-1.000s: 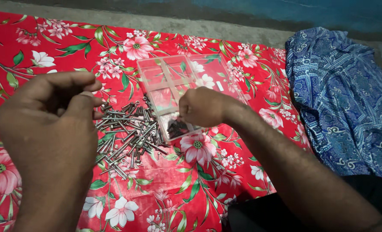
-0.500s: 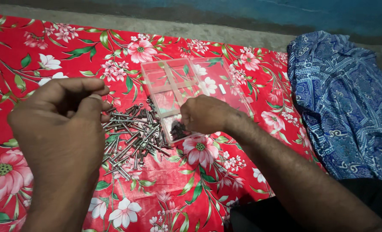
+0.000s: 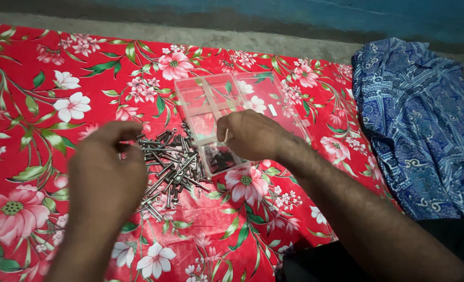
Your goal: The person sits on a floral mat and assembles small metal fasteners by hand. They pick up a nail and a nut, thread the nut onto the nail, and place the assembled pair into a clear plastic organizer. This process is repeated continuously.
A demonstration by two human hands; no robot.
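We are in the middle of sorting hardware here. Our left hand [image 3: 106, 172] hangs over the near-left edge of the heap of silver bolts [image 3: 169, 164], fingers curled in toward the thumb, right at the pile. We cannot tell whether they have pinched a bolt, since the back of the hand covers the fingertips.

Our right hand [image 3: 250, 136] sits over the clear plastic compartment box [image 3: 227, 99], knuckles bent, fingers drawn together above the nearest compartment, where a small clump of dark screws [image 3: 219, 156] lies. Whether anything is held between those fingers we cannot tell either; they are turned away from us.

By our reading, this is a pick-and-drop stage: one hand feeding from the pile, the other at the box. The next move, as we judge it, calls for a fine pinch on a single bolt out of a tangled heap, then a clean lift, so neighbouring pieces do not roll off across the red floral cloth [image 3: 59, 78].

The bolts lie just beside the box, touching its left wall, between our two hands. A blue patterned fabric [image 3: 420, 120] lies well apart to the right.
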